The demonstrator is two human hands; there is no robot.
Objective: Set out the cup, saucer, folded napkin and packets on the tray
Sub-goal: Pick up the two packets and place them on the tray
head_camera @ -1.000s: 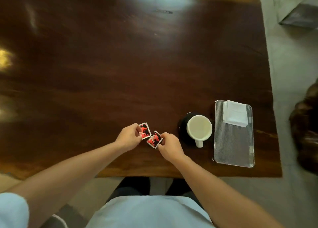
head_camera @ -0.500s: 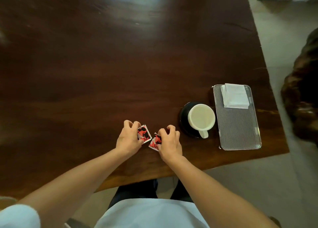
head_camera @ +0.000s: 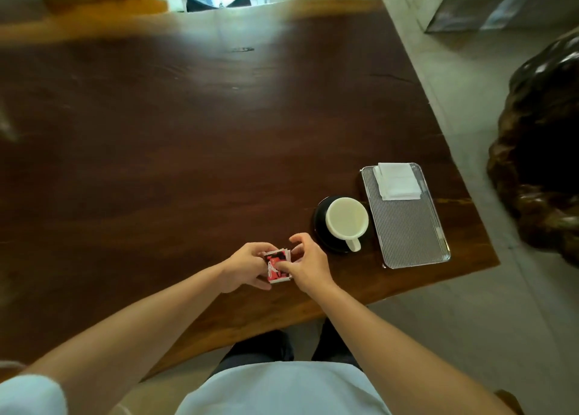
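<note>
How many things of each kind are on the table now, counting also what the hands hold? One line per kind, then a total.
Tray: 1
Folded napkin: 1
Cup: 1
Saucer: 1
Packets, stacked between both hands: at least 2, exact number unclear
Total: at least 6

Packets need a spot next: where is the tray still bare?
The tray is bare from the folded napkin at its far end to its near rim. Its left edge is crowded by the cup on its saucer.

Glossy dark wooden table (head_camera: 188,139) stands on pale tiled floor (head_camera: 470,336).
</note>
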